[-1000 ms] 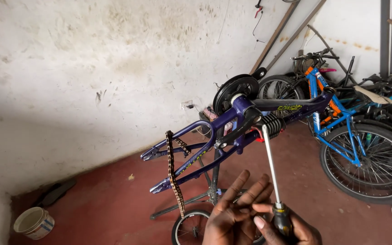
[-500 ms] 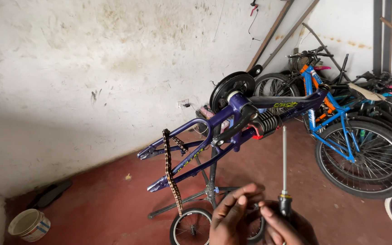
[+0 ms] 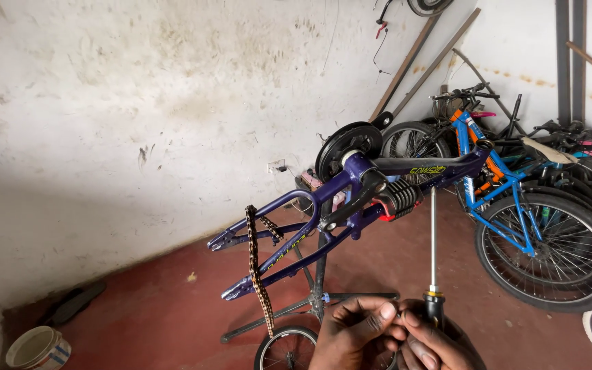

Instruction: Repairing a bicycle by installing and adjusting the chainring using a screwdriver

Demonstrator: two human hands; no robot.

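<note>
Soft even daylight, sharp focus (edges perhaps slightly bowed)

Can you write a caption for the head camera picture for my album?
Two hands, left hand and right hand, hold a long screwdriver upright below a purple bike frame with a hanging chain.

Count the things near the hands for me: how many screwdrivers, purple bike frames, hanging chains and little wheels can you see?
Screwdrivers: 1, the screwdriver held upright in the right hand.
Purple bike frames: 1, the purple bike frame on a stand.
Hanging chains: 1, the chain.
Small wheels: 1, the small wheel by the left hand.
Total: 4
</note>
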